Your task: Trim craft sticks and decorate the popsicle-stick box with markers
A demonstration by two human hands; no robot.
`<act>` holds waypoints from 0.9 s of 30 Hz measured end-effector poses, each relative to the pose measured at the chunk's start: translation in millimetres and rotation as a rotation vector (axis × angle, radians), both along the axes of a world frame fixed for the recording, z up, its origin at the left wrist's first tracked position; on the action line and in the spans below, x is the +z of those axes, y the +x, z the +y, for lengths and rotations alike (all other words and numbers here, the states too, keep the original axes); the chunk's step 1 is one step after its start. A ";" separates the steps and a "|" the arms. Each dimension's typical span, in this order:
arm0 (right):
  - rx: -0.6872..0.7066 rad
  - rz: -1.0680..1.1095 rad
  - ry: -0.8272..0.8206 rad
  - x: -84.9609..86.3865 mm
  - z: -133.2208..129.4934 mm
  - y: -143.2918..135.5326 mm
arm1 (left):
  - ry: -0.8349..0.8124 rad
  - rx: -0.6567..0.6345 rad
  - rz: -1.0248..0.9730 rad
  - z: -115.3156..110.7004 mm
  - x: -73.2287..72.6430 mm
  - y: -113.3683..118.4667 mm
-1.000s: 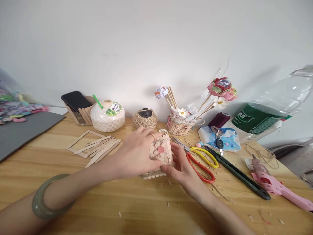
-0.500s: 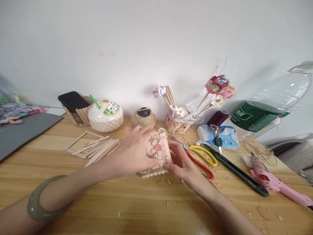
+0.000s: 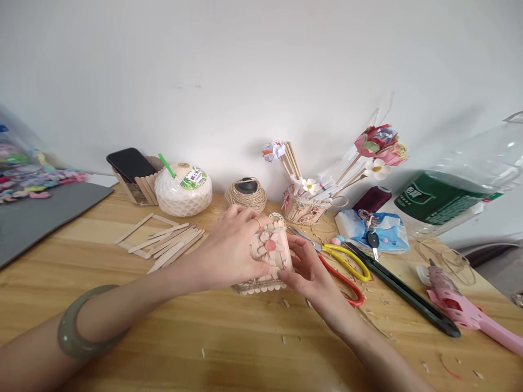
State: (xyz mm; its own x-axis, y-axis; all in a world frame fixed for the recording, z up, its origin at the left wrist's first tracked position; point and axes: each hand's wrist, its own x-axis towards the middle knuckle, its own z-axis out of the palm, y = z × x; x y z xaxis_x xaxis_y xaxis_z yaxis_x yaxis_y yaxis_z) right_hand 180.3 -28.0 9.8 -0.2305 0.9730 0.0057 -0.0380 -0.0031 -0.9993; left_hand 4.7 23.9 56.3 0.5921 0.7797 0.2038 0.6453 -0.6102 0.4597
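Both hands are closed around a small holder made of craft sticks (image 3: 272, 255), which sits near the middle of the wooden table (image 3: 245, 348) on a scalloped stick base. The left hand (image 3: 231, 251), with a ring on one finger and a green bangle (image 3: 81, 326) on the wrist, grips the holder from its left side, fingers curled over the top edge. The right hand (image 3: 308, 267) grasps the holder's right side, fingers pressed against the sticks. The front of the holder faces the camera and carries a stick flower with a red centre. Just beside the right hand lie scissors with red and yellow handles (image 3: 341, 267), and next to those a long dark green utility knife (image 3: 402, 291). A pink glue gun (image 3: 461, 313) lies near the right edge of the table. To the left of the hands is a loose pile of craft sticks (image 3: 167, 242). Along the wall stand a phone (image 3: 131, 163) propped on a stick stand, a white coconut with a green straw (image 3: 183, 190), a ball of twine (image 3: 245, 194), a decorated pot holding paper flowers and sticks (image 3: 304, 207), a dark red spool of thread (image 3: 370, 198) and a large clear plastic bottle with a green label (image 3: 453, 190) lying on its side. A blue tissue pack with a car key on it (image 3: 376, 231) lies near the bottle. Small wood scraps are scattered over the table.
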 end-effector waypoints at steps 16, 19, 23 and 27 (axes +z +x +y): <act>-0.041 0.005 -0.002 -0.7 -3.3 -6.6 | -0.032 0.007 -0.012 0.9 0.8 0.7; -0.049 -0.005 0.017 -1.5 -3.6 -6.5 | -0.034 0.010 -0.007 1.1 0.7 0.7; -0.039 -0.013 0.021 -1.2 -3.8 -6.0 | -0.034 0.009 -0.009 1.2 0.7 1.4; -0.044 -0.012 0.025 -1.0 -3.8 -6.4 | -0.058 0.014 -0.012 0.5 1.1 2.5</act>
State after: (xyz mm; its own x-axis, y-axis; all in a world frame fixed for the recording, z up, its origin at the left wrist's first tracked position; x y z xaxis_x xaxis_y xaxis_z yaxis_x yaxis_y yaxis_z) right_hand 173.9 -31.8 8.8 -0.1879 0.9818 0.0280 -0.0252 0.0236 -0.9994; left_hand 7.2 24.4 57.4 0.5789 0.7985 0.1651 0.6477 -0.5734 0.5017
